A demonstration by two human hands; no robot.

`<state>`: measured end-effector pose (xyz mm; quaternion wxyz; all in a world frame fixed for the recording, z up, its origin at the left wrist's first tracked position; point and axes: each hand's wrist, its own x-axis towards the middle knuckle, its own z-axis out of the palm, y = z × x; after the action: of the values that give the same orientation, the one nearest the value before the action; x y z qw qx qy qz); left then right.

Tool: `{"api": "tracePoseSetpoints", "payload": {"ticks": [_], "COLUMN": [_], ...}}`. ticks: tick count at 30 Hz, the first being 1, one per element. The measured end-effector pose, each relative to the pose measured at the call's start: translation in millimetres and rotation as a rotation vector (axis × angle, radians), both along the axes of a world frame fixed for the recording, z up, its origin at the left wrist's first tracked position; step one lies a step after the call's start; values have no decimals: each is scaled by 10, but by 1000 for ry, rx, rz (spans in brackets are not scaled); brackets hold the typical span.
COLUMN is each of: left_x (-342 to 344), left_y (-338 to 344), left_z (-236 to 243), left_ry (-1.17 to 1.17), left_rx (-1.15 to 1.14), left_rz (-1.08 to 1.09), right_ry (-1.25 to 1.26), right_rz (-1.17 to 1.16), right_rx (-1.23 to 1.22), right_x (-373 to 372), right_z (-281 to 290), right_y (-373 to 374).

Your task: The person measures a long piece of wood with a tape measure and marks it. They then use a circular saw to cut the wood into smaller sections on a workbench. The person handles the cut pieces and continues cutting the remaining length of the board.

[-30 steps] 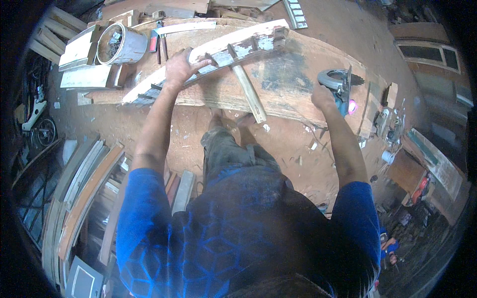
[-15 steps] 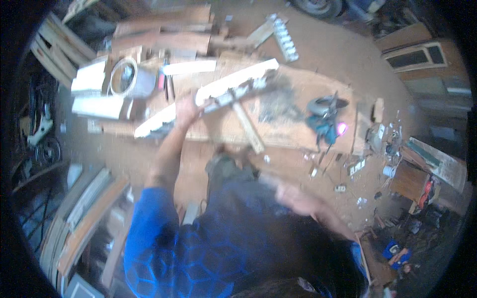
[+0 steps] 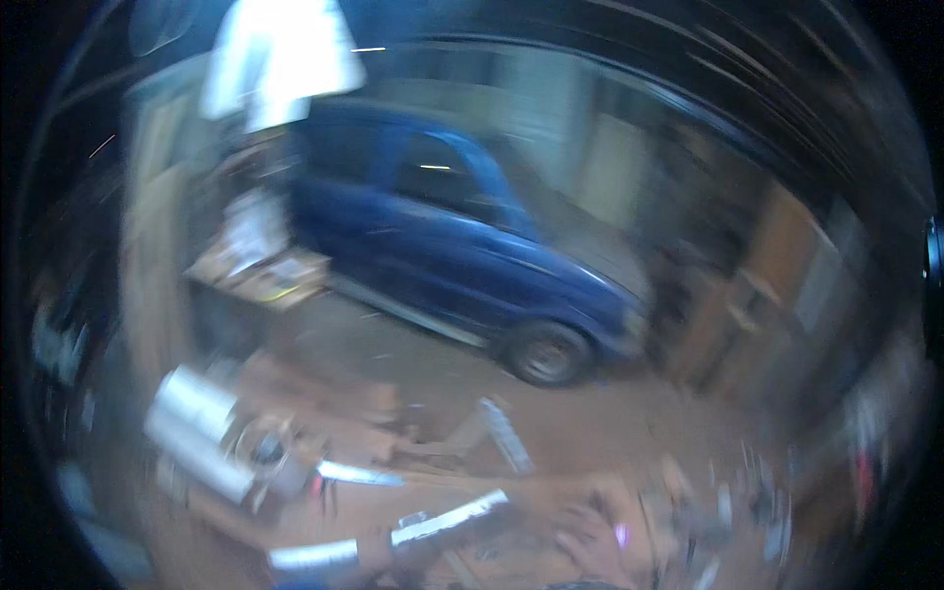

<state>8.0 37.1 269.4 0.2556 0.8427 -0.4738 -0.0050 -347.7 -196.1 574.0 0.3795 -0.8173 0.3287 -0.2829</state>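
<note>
The view is smeared by motion. My left hand [image 3: 374,553], low in the picture, is closed around a long white strip of board [image 3: 449,519] lying slantwise over the wooden worktable [image 3: 433,487]. The strip shows on both sides of the hand. My right hand [image 3: 590,541] is over the table to the right, its blurred fingers looking spread with nothing seen in them. Close beside it glows a small purple light [image 3: 621,535]; the tool around it is too blurred to make out.
A shorter white piece [image 3: 360,474] lies behind the strip. At the table's left are a bucket [image 3: 267,452] and white panels [image 3: 202,442]. A notched strip [image 3: 505,435] lies on the ground beyond. A blue car [image 3: 442,236] stands behind, with a small cluttered table [image 3: 265,275] near it.
The view has tilted up, bringing the car into sight and the table to the lower edge. My right hand has moved from beside my body out over the table. My left hand still holds the strip.
</note>
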Motion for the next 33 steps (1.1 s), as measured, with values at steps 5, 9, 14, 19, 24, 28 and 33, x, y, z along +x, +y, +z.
{"api": "tracePoseSetpoints", "payload": {"ticks": [5,9,14,19,24,28,33], "left_x": [97,183,136,26,6,198,111], "left_y": [-228,30,-265,-322,-384,-138,-329], "left_z": [105,-113,-2,204,-12,11,108], "left_ry": [-23,-11,-71,-29,-30,-3,36], "left_rx": [105,144,181,256,224,332,383], "left_rz": [20,90,105,91,56,102,70], "right_ry": [-342,-951,-1085,-1131,-1123,-1161,-1093], "right_rz": [5,572,621,571,526,499,449], "right_rx": [-20,-263,-395,-416,-476,-432,-398], "right_x": [10,603,582,549,460,476,465], "right_z": [887,1847,2144,1907,1795,1473,1179], "right_y": [-78,116,316,441,678,955,1342]}}
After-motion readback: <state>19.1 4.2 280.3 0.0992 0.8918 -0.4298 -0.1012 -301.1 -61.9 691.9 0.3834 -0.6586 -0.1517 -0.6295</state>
